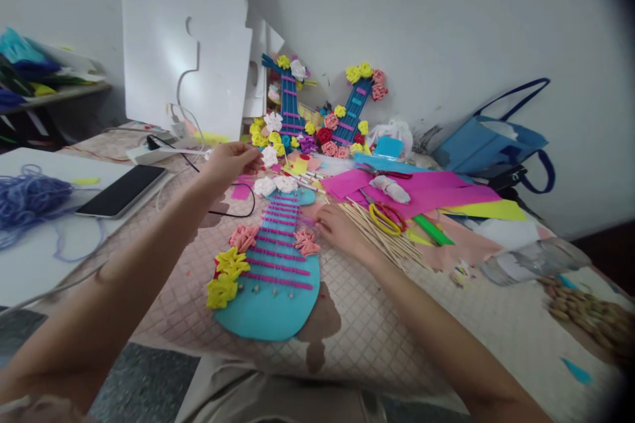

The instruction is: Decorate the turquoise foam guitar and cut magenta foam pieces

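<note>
Head view: the blue guitar-shaped board (268, 318) lies flat on the quilted cloth (370, 330) right in front of you; clock runs from its middle. Your left hand (234, 162) is up at 11 o'clock, above the cloth, thumb and fingers drawn together; can't tell if they pinch anything. Your right hand (341, 228) is at 2 o'clock, low beside the neck, fingertips near a purple strip; can't tell if it's grasped. Board carries magenta crossbars (278, 252), yellow flowers (228, 277) at 9, white flowers (275, 185) at 12. Wooden sticks (391, 238) and yellow-and-red-handled scissors (387, 219) at 3, magenta sheets (441, 195) at 2. Phone (123, 190) at 10, purple yarn (30, 197) beyond it. Two decorated guitars (290, 102) lean upright at 12 and 1.
</note>
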Available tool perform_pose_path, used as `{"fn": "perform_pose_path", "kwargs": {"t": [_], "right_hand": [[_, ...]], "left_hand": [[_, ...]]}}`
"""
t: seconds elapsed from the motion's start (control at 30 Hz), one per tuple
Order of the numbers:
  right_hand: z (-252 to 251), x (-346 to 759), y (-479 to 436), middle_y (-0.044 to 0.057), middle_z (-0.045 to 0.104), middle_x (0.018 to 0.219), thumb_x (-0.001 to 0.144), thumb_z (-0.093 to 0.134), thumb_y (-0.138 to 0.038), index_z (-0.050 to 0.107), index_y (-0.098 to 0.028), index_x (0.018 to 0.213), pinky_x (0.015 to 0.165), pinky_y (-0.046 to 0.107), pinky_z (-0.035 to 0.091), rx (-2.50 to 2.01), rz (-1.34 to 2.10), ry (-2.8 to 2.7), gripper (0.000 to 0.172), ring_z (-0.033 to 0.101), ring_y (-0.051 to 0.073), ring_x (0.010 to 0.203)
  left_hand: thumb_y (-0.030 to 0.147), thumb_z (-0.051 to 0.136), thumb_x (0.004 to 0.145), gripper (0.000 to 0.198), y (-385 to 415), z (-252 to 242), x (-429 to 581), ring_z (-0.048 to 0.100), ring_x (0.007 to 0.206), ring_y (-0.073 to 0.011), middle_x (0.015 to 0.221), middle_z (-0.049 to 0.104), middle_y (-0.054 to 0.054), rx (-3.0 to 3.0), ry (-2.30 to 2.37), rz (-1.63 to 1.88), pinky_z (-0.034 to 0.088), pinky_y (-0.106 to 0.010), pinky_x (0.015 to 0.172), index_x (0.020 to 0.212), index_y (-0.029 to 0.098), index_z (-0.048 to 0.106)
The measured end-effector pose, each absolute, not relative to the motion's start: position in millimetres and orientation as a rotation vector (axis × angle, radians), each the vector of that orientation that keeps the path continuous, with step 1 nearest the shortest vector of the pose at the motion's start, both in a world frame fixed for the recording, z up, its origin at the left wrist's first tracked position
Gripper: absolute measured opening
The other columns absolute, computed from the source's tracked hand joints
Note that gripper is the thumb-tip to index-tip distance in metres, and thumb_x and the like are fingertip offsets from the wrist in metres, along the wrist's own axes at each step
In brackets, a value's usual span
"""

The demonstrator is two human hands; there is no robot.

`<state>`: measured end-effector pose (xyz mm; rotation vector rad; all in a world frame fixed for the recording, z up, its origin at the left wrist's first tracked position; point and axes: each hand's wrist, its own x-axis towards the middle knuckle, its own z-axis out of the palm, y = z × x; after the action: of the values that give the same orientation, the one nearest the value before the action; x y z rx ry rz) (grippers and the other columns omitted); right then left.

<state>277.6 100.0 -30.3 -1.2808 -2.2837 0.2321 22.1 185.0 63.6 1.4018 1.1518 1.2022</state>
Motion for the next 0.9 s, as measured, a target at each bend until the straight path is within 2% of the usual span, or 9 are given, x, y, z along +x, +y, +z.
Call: {"fn": "perform_pose_path", "kwargs": {"t": [0.2, 0.33, 0.47, 0.6, 0.67, 0.9], "right_hand": [[-22.6, 303.7, 129.6, 0.002, 0.062, 0.070, 0.083, 0.045, -0.023, 0.057, -0.017, 0.080, 0.060, 0.027, 0.043, -1.477, 0.328, -1.768, 0.013, 0.057, 0.016, 0.063], [-12.0, 323.8, 167.6, 0.002, 0.062, 0.065, 0.085, 0.041, -0.026, 0.054, -0.017, 0.082, 0.058, 0.027, 0.045, -1.493, 0.276, -1.706, 0.017, 0.059, 0.016, 0.059], [0.7, 330.8, 191.8, 0.004, 0.063, 0.069, 0.085, 0.042, -0.023, 0.056, -0.017, 0.082, 0.064, 0.029, 0.047, -1.500, 0.164, -1.743, 0.015, 0.060, 0.017, 0.063], [0.0, 339.0, 188.2, 0.009, 0.064, 0.087, 0.084, 0.045, -0.016, 0.060, -0.016, 0.084, 0.080, 0.034, 0.045, -1.506, 0.004, -1.855, 0.015, 0.059, 0.022, 0.085], [-6.5, 345.2, 180.9, 0.012, 0.063, 0.094, 0.085, 0.043, -0.014, 0.062, -0.016, 0.086, 0.084, 0.036, 0.043, -1.520, -0.040, -1.929, 0.019, 0.057, 0.023, 0.092], [-23.5, 362.0, 163.3, 0.011, 0.066, 0.094, 0.081, 0.044, -0.005, 0.065, -0.015, 0.086, 0.085, 0.036, 0.044, -1.578, -0.082, -2.100, 0.024, 0.057, 0.022, 0.092]], "left_hand": [[0.016, 0.071, 0.071, 0.011, 204.5, 69.6, 26.9, 0.063, 0.060, -0.0109, 0.066, 0.067, -0.004, 1.389, 1.075, 1.231, 0.053, -0.027, 0.068, 0.075, 0.009, 0.065], [0.009, 0.067, 0.071, 0.010, 223.1, 82.1, 34.4, 0.067, 0.064, -0.0123, 0.068, 0.069, -0.005, 1.439, 1.022, 1.315, 0.056, -0.029, 0.073, 0.081, 0.006, 0.065], [0.008, 0.063, 0.073, 0.006, 247.8, 88.8, 50.9, 0.068, 0.063, -0.0148, 0.067, 0.069, -0.007, 1.478, 0.973, 1.314, 0.057, -0.031, 0.071, 0.078, 0.006, 0.065], [0.008, 0.063, 0.071, 0.003, 274.4, 84.0, 77.5, 0.069, 0.063, -0.0163, 0.064, 0.068, -0.006, 1.547, 0.941, 1.220, 0.057, -0.032, 0.071, 0.074, 0.007, 0.065], [0.009, 0.063, 0.070, 0.004, 286.4, 80.5, 92.5, 0.069, 0.064, -0.0165, 0.064, 0.068, -0.005, 1.583, 0.949, 1.188, 0.057, -0.033, 0.072, 0.074, 0.008, 0.065], [0.007, 0.057, 0.071, 0.012, 308.9, 65.4, 141.1, 0.068, 0.067, -0.0160, 0.068, 0.069, -0.006, 1.763, 0.943, 1.023, 0.056, -0.029, 0.070, 0.078, 0.010, 0.066]]}}
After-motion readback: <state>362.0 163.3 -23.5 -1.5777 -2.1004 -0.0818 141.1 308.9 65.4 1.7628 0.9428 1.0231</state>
